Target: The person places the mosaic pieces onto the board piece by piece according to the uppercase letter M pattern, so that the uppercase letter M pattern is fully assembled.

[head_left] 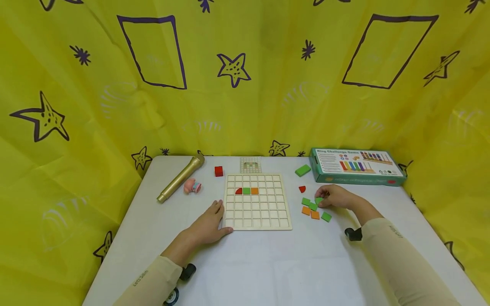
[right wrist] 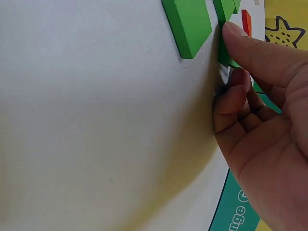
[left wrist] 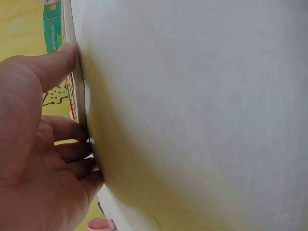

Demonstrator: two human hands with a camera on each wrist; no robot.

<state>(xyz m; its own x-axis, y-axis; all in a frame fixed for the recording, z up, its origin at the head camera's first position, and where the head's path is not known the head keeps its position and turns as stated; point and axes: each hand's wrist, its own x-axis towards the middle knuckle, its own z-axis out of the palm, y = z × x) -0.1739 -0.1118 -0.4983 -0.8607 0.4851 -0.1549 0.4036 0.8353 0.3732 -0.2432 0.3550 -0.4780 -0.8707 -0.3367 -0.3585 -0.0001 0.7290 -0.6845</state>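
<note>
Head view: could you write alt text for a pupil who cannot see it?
A person's right grip pinches a green piece beside other loose pieces, while the left grip rests against a gridded board. On it, a red piece, green square and orange square sit in a row. A game box lies at right.

Board (head_left: 268, 212): square, pale wood, divided into a grid of cells; lies flat, just below the centre of the frame. Seated side by side in its third row from the top, left of its middle: red rounded tile (head_left: 239, 191), green square tile (head_left: 246, 191), orange square tile (head_left: 254, 191). Loose, right of centre in the lower half: red wedge (head_left: 302, 189) uppermost; below it a close cluster of green tiles (head_left: 306, 201) and two orange tiles (head_left: 315, 215), one green tile partly covered; single green piece (head_left: 326, 216) lowest, set apart.
</note>
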